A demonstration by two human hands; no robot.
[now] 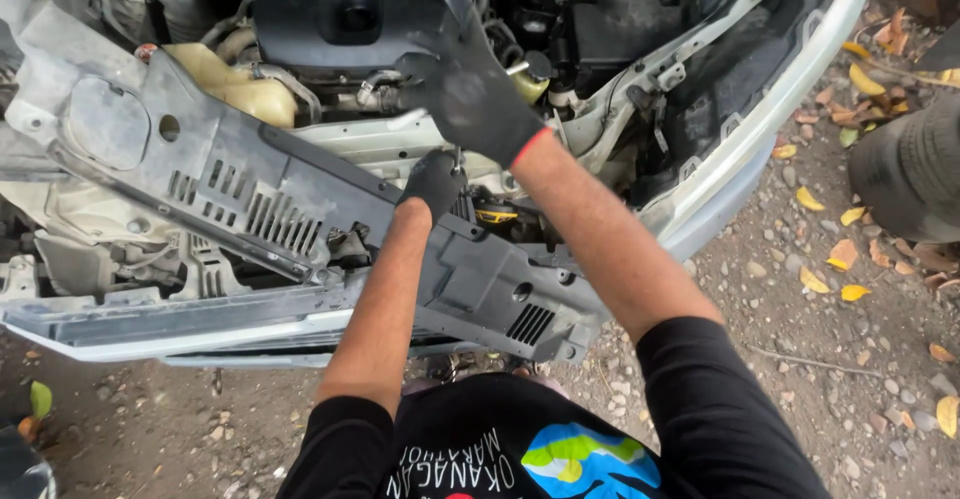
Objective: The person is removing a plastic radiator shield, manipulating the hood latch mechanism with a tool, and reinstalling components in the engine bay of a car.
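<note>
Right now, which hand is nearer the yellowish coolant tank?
Left. The left hand sits lower right of the yellowish coolant tank, over the dark plastic cover; the right hand is farther right.

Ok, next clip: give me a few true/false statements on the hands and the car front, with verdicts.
1. Both hands wear black gloves. True: left hand, right hand.
2. The right hand is higher in the picture than the left. True.
3. The grey plastic cover lies on the ground. False: it rests across the car's front, over the bumper.
4. The ground is smooth tile. False: it is dirt and gravel with yellow leaves.
5. The left hand is at a thin metal tool. True, though the grip is hard to see.
</note>
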